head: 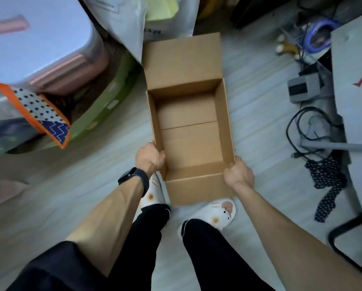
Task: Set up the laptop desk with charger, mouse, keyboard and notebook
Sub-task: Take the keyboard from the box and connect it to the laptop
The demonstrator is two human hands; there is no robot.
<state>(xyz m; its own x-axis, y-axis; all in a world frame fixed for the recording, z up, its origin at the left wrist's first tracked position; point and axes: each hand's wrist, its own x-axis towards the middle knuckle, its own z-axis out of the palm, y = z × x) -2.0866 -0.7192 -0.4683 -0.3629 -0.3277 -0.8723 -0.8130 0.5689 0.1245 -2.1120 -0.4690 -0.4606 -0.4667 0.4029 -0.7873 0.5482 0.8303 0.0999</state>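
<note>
Here, seen from above, looking down past both arms
Cardboard box (188, 131): open, empty, far flap folded back toward 12 o'clock, near flap hanging down at 6 o'clock over the slippers
Left hand (149, 157): closed on the box's left wall near the near corner, fingers curled over the rim, ring on one finger
Right hand (237, 173): closed on the box's right near corner, thumb on the rim
Watch (134, 178): dark band on the left wrist
Slippers (224, 211): white with a cartoon print, partly under the box's near end, below black trouser legs
Floor (260, 114): pale wood-look boards
Bench (356, 85): grey top at 3 o'clock, edge only, red mark on it
Cables (306, 131): black loops on the floor at 3 o'clock, beside the bench leg; grey adapter block (304, 89) just beyond them toward 2 o'clock; whether this is the laptop charger cannot be told
Polka-dot cloth (327, 185): dark, white-spotted, draped on the floor at 4 o'clock
Storage bin (39, 38): large translucent tub at 10 o'clock, blurred
Orange-edged bag (43, 114): dotted and zigzag pattern, at 9 o'clock, against a green box (104, 106)
Mouse, keyboard, notebook: none made out in this view
</note>
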